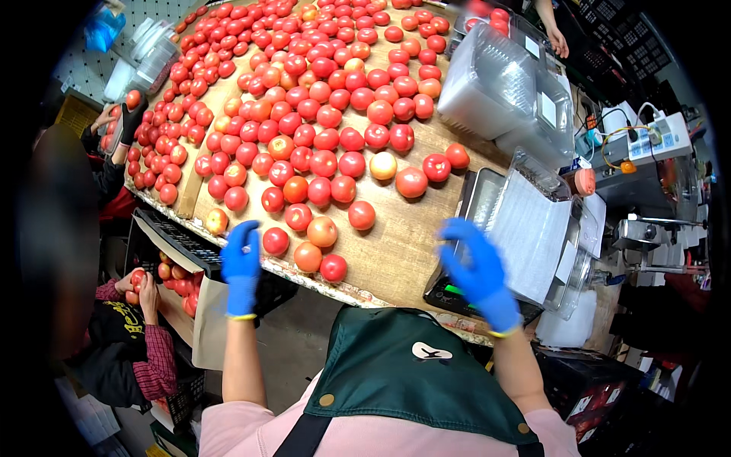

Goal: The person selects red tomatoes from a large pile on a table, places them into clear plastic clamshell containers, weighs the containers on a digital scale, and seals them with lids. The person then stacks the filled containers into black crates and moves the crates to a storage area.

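Note:
Many red tomatoes (324, 163) lie spread over a wooden table (394, 251) before me. My left hand (240, 268), in a blue knit glove with a yellow cuff, hovers at the table's front edge beside the nearest tomatoes. Nothing shows in it, and its fingers are apart. On the right, my right hand (477, 268), gloved the same way and blurred, is over the front of a digital scale (451, 290) with a green display. It appears to hold nothing. A clear plastic tray (528, 228) with a white liner rests on the scale, just past my right fingers.
Stacked clear plastic trays (485, 80) stand at the back right, near a power strip (659, 137) with cables. At the left, a co-worker's hands (149, 294) hold tomatoes by a lined crate (208, 320). Another person's gloved hand (132, 117) is at the far left edge.

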The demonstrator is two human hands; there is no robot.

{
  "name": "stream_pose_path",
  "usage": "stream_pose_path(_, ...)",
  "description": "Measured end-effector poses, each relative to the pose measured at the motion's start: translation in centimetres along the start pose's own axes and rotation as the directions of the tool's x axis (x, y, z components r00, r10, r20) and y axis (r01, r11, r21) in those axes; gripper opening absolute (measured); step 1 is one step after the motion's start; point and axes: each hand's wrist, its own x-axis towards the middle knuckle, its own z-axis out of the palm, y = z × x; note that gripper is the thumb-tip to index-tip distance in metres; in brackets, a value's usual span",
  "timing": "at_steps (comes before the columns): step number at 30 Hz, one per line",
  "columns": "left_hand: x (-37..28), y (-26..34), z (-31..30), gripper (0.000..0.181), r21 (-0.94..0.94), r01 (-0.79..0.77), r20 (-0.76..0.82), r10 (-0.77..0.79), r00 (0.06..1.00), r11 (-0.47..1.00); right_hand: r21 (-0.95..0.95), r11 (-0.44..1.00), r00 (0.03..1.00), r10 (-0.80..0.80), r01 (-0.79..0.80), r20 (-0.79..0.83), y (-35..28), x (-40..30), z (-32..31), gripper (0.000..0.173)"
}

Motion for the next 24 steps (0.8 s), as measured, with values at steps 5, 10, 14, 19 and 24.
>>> stream_pose_path(5, 4.0, 3.3, 12.1, 0.037, -0.1, -0.439, 0.233, 0.45, 0.862, 0.893, -0.166, 0.983, 0.99, -0.055, 0.077, 0.131, 3.0, 6.5, 16.0, 0.057)
stream_pose_path(10, 7.6, -0.4, 21.4, 0.038, -0.091, -0.499, 0.506, 0.471, 0.723, 0.862, -0.15, 0.988, 0.984, 0.067, -0.042, 0.167, 6.5, 7.8, 20.6, 0.038)
stream_pose_path(14, 7.6, 6.3, 17.7, 0.051, -0.1, -0.447, 0.523, 0.429, 0.736, 0.889, 0.195, 0.978, 0.97, 0.022, -0.07, 0.241, -0.8, 1.7, 7.5, 0.056)
stream_pose_path(19, 3.2, 22.8, 14.6, 0.051, -0.556, -0.416, 0.484, 0.688, 0.541, 0.719, 0.12, 0.908, 0.878, 0.419, -0.402, -0.23, 1.5, -5.5, -10.0, 0.06)
stream_pose_path(24, -1.1, 31.3, 19.1, 0.049, -0.62, -0.593, 0.46, 0.85, 0.255, 0.514, -0.432, 0.834, 0.929, 0.235, -0.344, -0.286, 6.1, -9.5, -14.4, 0.06)
